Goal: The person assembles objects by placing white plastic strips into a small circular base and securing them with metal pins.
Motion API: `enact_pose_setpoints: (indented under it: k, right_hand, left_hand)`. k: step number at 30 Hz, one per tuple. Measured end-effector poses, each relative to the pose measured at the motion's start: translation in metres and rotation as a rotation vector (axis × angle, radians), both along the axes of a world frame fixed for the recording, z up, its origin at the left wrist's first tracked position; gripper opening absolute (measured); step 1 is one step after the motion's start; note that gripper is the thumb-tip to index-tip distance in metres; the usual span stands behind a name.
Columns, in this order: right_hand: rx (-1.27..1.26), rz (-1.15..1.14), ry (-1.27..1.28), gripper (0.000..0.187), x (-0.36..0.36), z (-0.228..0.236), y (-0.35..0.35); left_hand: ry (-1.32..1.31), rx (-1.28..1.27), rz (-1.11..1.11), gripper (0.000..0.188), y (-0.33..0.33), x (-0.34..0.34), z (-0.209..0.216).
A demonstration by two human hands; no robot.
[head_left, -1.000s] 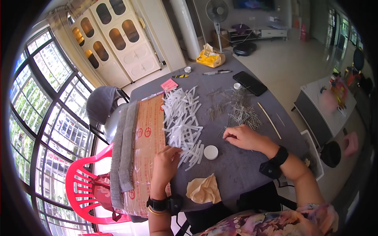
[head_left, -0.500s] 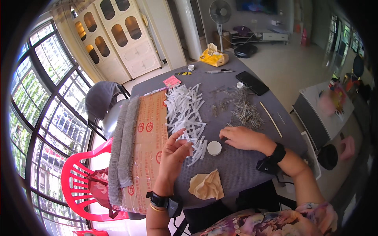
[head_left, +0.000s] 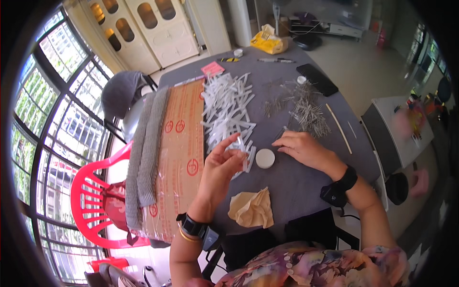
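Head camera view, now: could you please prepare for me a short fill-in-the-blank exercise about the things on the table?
1. The color of the thin strips piled beyond the left hand is ____.
2. The larger round cap lies ____ the left hand and the right hand.
3. The thin metal pieces lie to the ____ of the pale stick.

Missing words: white; between; left.

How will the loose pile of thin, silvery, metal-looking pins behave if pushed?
The pile of thin, silvery, metal-looking pins would probably shift as a snagging clump, since they cross at many angles. Each is likely light, being so slender, and fairly stiff, as many look straight.
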State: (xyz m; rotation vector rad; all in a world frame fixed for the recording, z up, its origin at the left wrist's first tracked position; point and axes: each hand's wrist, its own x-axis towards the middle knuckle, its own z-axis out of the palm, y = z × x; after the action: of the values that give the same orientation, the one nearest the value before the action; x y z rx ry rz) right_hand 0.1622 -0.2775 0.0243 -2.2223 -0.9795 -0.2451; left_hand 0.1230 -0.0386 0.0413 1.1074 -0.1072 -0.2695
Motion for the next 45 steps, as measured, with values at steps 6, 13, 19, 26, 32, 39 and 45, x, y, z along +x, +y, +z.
enact_pose_setpoints:
  k: [6,13,19,26,32,39,45]
  right_hand:
    - [0.303,-0.183,0.273,0.012,-0.006,0.019,0.018]
    - [0.315,-0.078,0.275,0.011,-0.013,0.006,0.033]
    - [0.186,-0.058,-0.052,0.012,-0.008,0.001,0.031]
    - [0.181,-0.045,-0.087,0.011,-0.007,-0.001,0.031]
    - [0.283,-0.084,0.053,0.011,-0.01,0.004,0.031]
    - [0.131,-0.075,-0.034,0.011,-0.008,-0.003,0.031]
    - [0.236,-0.082,0.027,0.012,-0.009,0.001,0.031]
  left_hand:
    - [0.017,-0.026,0.031,0.041,-0.002,0.002,-0.004]
    - [0.036,-0.019,0.071,0.041,-0.002,0.0,-0.009]
    - [0.046,-0.008,0.047,0.042,-0.003,0.001,-0.009]
    - [0.042,-0.017,0.03,0.041,-0.001,0.002,-0.01]
    - [0.067,0.01,0.038,0.041,-0.003,-0.001,-0.009]
    - [0.064,0.01,0.057,0.038,-0.002,-0.001,-0.011]
    - [0.07,0.002,0.046,0.037,-0.004,-0.001,-0.01]
